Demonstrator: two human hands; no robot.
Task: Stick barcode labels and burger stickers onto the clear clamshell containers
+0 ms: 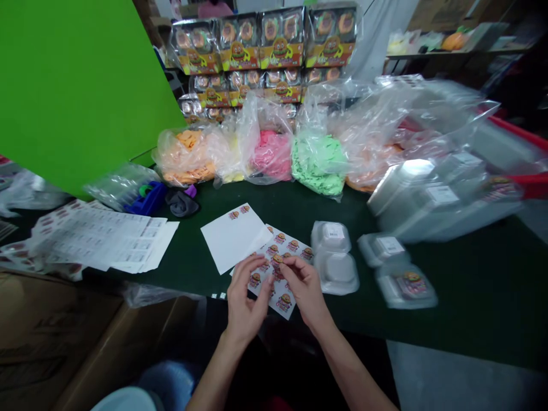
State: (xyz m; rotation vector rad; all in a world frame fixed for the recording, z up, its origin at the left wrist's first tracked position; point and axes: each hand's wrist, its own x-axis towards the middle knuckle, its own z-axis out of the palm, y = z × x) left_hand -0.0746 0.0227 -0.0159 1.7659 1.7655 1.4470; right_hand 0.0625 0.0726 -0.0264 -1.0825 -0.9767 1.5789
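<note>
A sheet of burger stickers (293,246) lies at the front of the dark green table, partly under both hands. Between thumb and forefinger, my right hand (307,290) pinches a burger sticker (277,259) just over the sheet. My left hand (245,297) hovers at the sheet's left side, its fingers curved and apart, with nothing seen in them. A mostly blank white sheet (233,240) with two stickers left at one corner overlaps beside it. Right of my hands sits an open clear clamshell box (338,273) with a white label; another box (406,285) bears a burger sticker.
Printed label sheets (128,240) are piled at left by a blue tape dispenser (146,198). Bags of coloured pieces, such as green ones (320,162), line the back, before stacked display boxes (280,43). Nested clear boxes (423,200) stand at right. A green panel (77,85) rises at left.
</note>
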